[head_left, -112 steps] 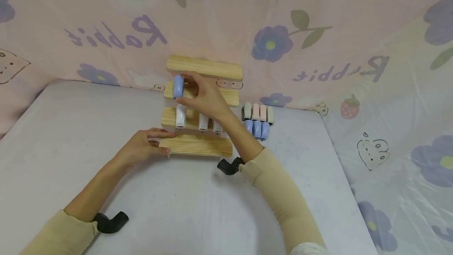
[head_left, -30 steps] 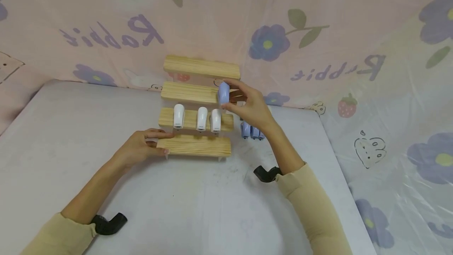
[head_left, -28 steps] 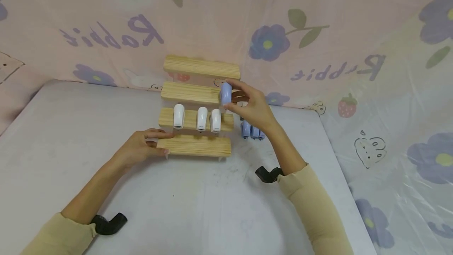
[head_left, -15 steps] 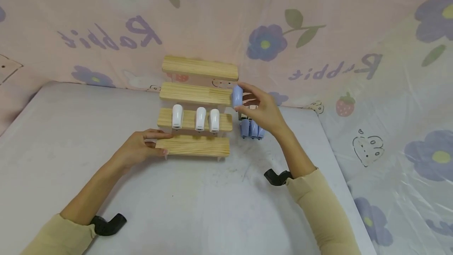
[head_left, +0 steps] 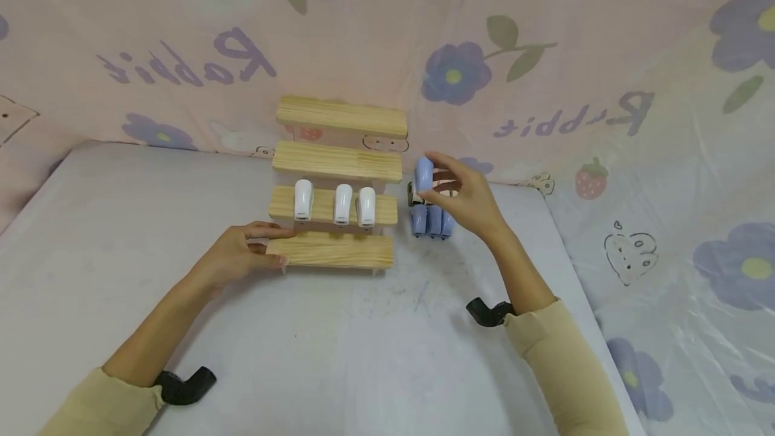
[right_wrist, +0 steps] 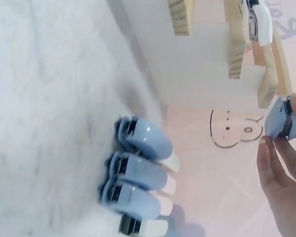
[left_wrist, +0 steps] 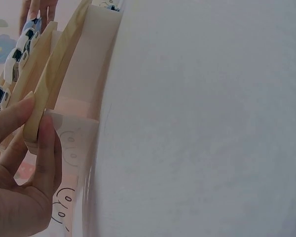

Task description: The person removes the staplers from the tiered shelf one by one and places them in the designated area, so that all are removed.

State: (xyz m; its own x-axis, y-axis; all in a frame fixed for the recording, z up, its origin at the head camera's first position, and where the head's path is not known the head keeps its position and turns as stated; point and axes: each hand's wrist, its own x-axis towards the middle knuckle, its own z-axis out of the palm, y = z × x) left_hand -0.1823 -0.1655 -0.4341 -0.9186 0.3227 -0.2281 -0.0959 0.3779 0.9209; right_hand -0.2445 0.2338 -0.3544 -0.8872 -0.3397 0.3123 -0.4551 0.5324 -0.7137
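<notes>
Left hand (head_left: 233, 258) grips lowest shelf (head_left: 336, 249), right hand (head_left: 466, 199) pinches blue stapler (head_left: 424, 172) aloft: transfer step, seemingly; next calls for careful placement.

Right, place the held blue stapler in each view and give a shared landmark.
Head: stapler just right of centre, in the right hand.
Left wrist: near the top-left corner, small, partly hidden.
Right wrist: near the right edge, mid-height.
Landmark: the rack, in all three.

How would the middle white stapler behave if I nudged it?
The middle white stapler might feel slippery, as it looks glossy. Pushed forward, it could tip off its wooden shelf, since its end reaches the front edge.
</notes>
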